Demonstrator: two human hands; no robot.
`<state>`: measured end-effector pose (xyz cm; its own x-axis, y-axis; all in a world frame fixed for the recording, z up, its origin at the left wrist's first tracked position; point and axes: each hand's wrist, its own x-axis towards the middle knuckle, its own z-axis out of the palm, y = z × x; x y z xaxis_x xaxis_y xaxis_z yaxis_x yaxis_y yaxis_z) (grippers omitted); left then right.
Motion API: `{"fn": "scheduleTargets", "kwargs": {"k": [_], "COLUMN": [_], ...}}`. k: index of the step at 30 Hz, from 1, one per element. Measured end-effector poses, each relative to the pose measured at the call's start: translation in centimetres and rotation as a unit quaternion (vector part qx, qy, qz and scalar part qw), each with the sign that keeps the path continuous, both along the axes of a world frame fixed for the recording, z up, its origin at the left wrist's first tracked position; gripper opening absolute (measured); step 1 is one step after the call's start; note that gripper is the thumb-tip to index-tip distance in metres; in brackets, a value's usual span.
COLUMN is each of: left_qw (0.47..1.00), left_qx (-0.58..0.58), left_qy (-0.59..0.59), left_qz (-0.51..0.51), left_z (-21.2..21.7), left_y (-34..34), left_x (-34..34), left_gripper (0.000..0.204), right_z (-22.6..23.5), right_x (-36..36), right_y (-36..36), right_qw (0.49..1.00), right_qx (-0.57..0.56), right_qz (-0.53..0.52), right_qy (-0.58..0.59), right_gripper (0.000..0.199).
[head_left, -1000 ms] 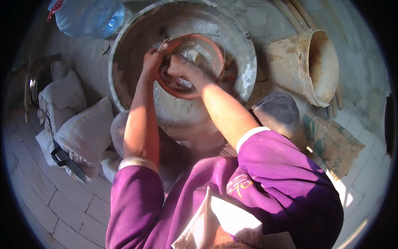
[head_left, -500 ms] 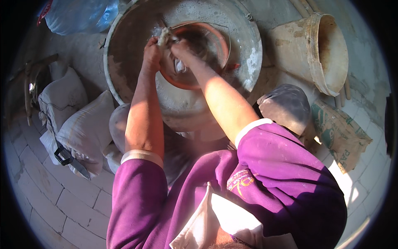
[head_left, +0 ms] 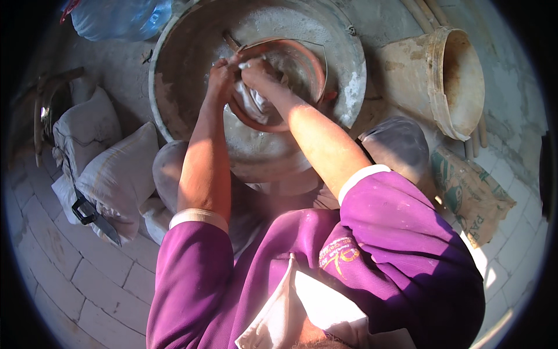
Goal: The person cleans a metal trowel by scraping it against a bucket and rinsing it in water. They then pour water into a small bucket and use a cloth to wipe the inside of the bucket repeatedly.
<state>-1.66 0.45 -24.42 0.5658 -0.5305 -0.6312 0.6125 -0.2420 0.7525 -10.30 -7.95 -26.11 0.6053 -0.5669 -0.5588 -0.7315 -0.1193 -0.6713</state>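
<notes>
Both hands shifted a bit toward me w/ the terracotta bowl (head_left: pixel 279 81) inside the big metal basin (head_left: pixel 174 87): left hand (head_left: pixel 220 78) gripping its rim, right hand (head_left: pixel 258 72) clenched on a grey rag (head_left: pixel 253 104), wiping approx half done, residue left.

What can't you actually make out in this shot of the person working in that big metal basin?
- Head view: the fingertips of the left hand and right hand are buried in the pale cloth inside the reddish bowl, so neither grip is clear.
- The floor of the metal basin is largely covered by the forearms.
- The blue plastic bag is cut off by the top edge.
- The inside of the tipped bucket is washed out by sunlight.
</notes>
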Motion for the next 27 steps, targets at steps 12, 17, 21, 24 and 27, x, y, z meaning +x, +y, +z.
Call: {"fn": "scheduleTargets", "kwargs": {"k": [12, 17, 21, 24, 27], "left_qw": [0.925, 0.932, 0.889, 0.807, 0.801], "left_qx": [0.222, 0.255, 0.334, 0.264, 0.247], "left_qy": [-0.283, -0.188, -0.131, -0.376, -0.387], "left_qz": [-0.12, -0.176, -0.284, -0.37, -0.385], "left_z": [5.5, 5.9, 9.1, 7.7, 7.3], "left_y": [-1.8, 1.4, 1.5, 0.0, -0.6], "left_x": [-0.5, 1.8, 2.2, 3.7, 3.7], "left_gripper": [0.038, 0.044, 0.036, 0.031, 0.033], "right_z": [-7.6, 2.5, 3.5, 2.6, 2.0], "right_x": [-1.9, 1.0, -0.5, -0.3, -0.5], "right_y": [1.1, -3.9, -4.8, -3.4, -2.5], "right_qw": [0.971, 0.805, 0.938, 0.997, 0.998], "right_qx": [-0.2, 0.198, 0.095, 0.003, 0.005], "right_qz": [0.08, -0.52, -0.324, -0.043, -0.046], "right_qy": [-0.103, -0.207, -0.075, -0.058, -0.047], "right_gripper": [0.035, 0.033, 0.036, 0.042, 0.043]}}
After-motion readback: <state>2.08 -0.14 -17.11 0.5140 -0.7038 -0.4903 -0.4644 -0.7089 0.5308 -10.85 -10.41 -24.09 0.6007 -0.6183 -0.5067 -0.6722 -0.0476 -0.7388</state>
